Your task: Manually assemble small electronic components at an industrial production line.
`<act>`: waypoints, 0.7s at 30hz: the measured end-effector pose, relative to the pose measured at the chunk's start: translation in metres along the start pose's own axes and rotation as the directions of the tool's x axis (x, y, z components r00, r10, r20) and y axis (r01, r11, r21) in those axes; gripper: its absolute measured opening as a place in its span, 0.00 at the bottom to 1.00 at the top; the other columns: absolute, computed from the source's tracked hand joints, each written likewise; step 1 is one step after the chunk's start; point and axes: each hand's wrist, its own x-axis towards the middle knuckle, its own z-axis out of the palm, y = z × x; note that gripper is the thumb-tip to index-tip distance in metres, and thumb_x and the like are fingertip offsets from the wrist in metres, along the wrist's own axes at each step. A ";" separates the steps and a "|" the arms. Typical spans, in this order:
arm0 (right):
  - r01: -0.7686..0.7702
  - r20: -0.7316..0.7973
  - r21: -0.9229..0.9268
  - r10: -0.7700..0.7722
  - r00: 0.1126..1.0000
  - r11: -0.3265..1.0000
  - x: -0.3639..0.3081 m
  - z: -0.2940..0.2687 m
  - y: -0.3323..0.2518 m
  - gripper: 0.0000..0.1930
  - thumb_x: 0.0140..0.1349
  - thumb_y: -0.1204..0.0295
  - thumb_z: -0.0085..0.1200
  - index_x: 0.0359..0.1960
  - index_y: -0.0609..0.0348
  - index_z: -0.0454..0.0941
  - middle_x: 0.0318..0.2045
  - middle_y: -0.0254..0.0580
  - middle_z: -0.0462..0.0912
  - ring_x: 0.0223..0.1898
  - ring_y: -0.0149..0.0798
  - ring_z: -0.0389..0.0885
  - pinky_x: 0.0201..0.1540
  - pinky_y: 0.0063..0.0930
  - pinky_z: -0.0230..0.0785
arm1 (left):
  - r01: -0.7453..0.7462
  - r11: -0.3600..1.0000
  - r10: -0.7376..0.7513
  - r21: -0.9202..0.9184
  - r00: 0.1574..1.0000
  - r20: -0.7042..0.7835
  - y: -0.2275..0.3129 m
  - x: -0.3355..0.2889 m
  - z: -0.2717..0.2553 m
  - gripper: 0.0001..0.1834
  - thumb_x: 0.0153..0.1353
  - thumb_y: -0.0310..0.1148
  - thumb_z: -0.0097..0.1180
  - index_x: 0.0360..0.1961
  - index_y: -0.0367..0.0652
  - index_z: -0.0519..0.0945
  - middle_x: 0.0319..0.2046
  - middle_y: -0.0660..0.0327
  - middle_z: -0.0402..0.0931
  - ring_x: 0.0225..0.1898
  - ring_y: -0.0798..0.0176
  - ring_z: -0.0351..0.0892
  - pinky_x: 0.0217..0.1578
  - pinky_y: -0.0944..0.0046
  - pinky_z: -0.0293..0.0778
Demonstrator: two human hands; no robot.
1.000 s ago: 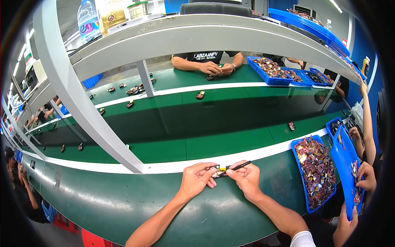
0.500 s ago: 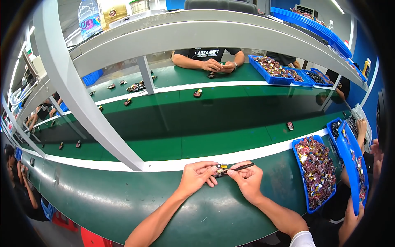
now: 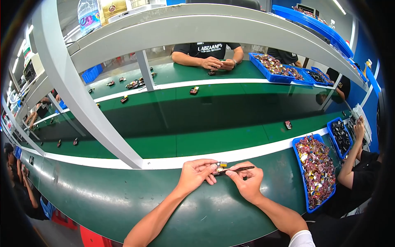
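Note:
Above the near green worktop, my left hand (image 3: 198, 173) pinches a small electronic part (image 3: 222, 164) with a yellow and dark block on it. Its lower side is partly hidden by my fingers. My right hand (image 3: 248, 180) grips dark, slim tweezers (image 3: 240, 169) between thumb and fingers, the back end sticking out to the right. Their tip reaches the part, close to my left fingertips; whether it touches cannot be made out. Right of my hands stands a blue tray (image 3: 294, 144) heaped with small maroon, yellow and silver pieces.
Beyond a white rail (image 3: 173, 162), a green conveyor belt (image 3: 197, 145) carries scattered small parts (image 3: 288, 124). A grey post (image 3: 88, 99) and shelf (image 3: 214, 29) rise ahead. A blue tray of black pieces (image 3: 340, 133) stands at the right beside a co-worker's arm (image 3: 351, 164). Another person works opposite.
The blue tray that a co-worker held tilted at the right is gone from there. Parts on the belt have shifted slightly left. My hands stay nearly in place.

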 end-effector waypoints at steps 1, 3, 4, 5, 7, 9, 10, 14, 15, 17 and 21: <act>0.000 0.001 -0.001 0.000 1.000 1.000 -0.001 0.000 0.000 0.05 0.57 0.82 0.68 0.33 0.66 0.83 0.25 0.30 0.83 0.17 0.12 0.63 0.19 0.12 0.51 | -0.004 1.000 0.004 0.000 1.000 0.003 0.000 0.000 0.000 0.16 0.69 0.27 0.58 0.52 0.26 0.79 0.32 0.49 0.84 0.26 0.62 0.85 0.25 0.66 0.83; -0.011 -0.004 0.009 0.012 1.000 1.000 -0.001 0.000 0.000 0.05 0.58 0.83 0.67 0.34 0.66 0.83 0.26 0.32 0.84 0.19 0.13 0.67 0.21 0.11 0.55 | 0.004 1.000 -0.004 0.001 1.000 0.004 0.001 0.000 0.000 0.15 0.69 0.27 0.59 0.52 0.26 0.80 0.33 0.49 0.84 0.26 0.62 0.85 0.25 0.66 0.83; -0.011 -0.003 0.008 0.011 1.000 1.000 -0.001 0.001 0.001 0.05 0.58 0.83 0.67 0.34 0.66 0.83 0.26 0.32 0.84 0.19 0.13 0.67 0.21 0.11 0.55 | 0.012 1.000 -0.012 0.004 1.000 0.004 0.002 0.001 -0.001 0.15 0.69 0.27 0.59 0.52 0.26 0.80 0.33 0.49 0.84 0.26 0.62 0.85 0.25 0.66 0.83; -0.035 -0.023 0.082 0.037 0.999 0.996 -0.001 0.004 0.000 0.05 0.59 0.84 0.66 0.35 0.67 0.82 0.28 0.33 0.84 0.21 0.14 0.71 0.22 0.11 0.57 | 0.011 1.000 -0.011 0.002 1.000 0.004 0.002 0.001 -0.001 0.15 0.69 0.27 0.59 0.52 0.26 0.80 0.33 0.49 0.84 0.26 0.62 0.85 0.25 0.66 0.83; -0.057 -0.041 0.154 0.064 0.997 0.986 0.000 0.004 0.000 0.06 0.59 0.84 0.65 0.36 0.67 0.81 0.29 0.35 0.85 0.23 0.15 0.74 0.23 0.10 0.60 | 0.025 1.000 -0.025 -0.006 1.000 0.016 0.002 0.002 -0.001 0.15 0.69 0.27 0.58 0.52 0.26 0.80 0.34 0.50 0.84 0.27 0.61 0.86 0.25 0.66 0.83; -0.107 -0.016 0.202 0.113 0.994 0.974 0.001 0.002 -0.001 0.07 0.60 0.86 0.63 0.38 0.67 0.80 0.31 0.38 0.85 0.28 0.18 0.79 0.25 0.11 0.64 | 0.028 1.000 -0.028 -0.009 0.999 0.016 0.002 0.002 -0.001 0.15 0.69 0.27 0.58 0.52 0.27 0.80 0.34 0.50 0.84 0.27 0.60 0.86 0.25 0.66 0.83; -0.107 -0.016 0.201 0.113 0.993 0.974 0.001 0.002 -0.001 0.07 0.60 0.86 0.63 0.38 0.67 0.80 0.31 0.38 0.85 0.28 0.18 0.79 0.25 0.11 0.64 | 0.032 0.999 -0.032 -0.012 0.999 0.016 0.002 0.002 -0.001 0.15 0.69 0.27 0.58 0.52 0.27 0.80 0.34 0.50 0.84 0.28 0.60 0.86 0.26 0.66 0.83; -0.113 -0.011 0.203 0.117 0.993 0.973 0.000 0.004 -0.003 0.07 0.60 0.87 0.63 0.38 0.68 0.80 0.32 0.39 0.85 0.30 0.20 0.81 0.26 0.11 0.65 | 0.008 0.999 -0.007 -0.033 1.000 0.007 0.000 0.001 -0.003 0.15 0.68 0.27 0.59 0.50 0.25 0.80 0.35 0.47 0.84 0.27 0.56 0.87 0.24 0.65 0.83; -0.116 -0.018 0.210 0.123 0.992 0.971 0.000 0.004 -0.004 0.07 0.60 0.87 0.63 0.38 0.68 0.80 0.32 0.39 0.85 0.30 0.20 0.81 0.26 0.11 0.65 | 0.006 0.999 -0.006 -0.031 1.000 0.008 0.000 0.001 -0.001 0.15 0.68 0.27 0.59 0.50 0.25 0.80 0.35 0.47 0.84 0.27 0.56 0.87 0.24 0.65 0.83; -0.127 -0.019 0.208 0.134 0.991 0.970 0.001 0.004 -0.003 0.07 0.60 0.86 0.63 0.37 0.69 0.80 0.32 0.39 0.85 0.30 0.20 0.81 0.26 0.11 0.65 | 0.005 1.000 -0.004 -0.031 1.000 0.009 0.000 0.001 0.000 0.15 0.68 0.27 0.59 0.50 0.25 0.80 0.35 0.47 0.84 0.27 0.56 0.87 0.24 0.65 0.83; -0.147 -0.025 0.175 0.154 0.988 0.974 0.001 0.003 -0.005 0.06 0.60 0.86 0.64 0.37 0.69 0.80 0.30 0.39 0.85 0.29 0.20 0.81 0.25 0.11 0.65 | 0.005 1.000 -0.005 -0.017 1.000 -0.005 0.001 0.000 -0.001 0.15 0.68 0.26 0.59 0.51 0.25 0.80 0.34 0.48 0.84 0.27 0.59 0.86 0.25 0.66 0.83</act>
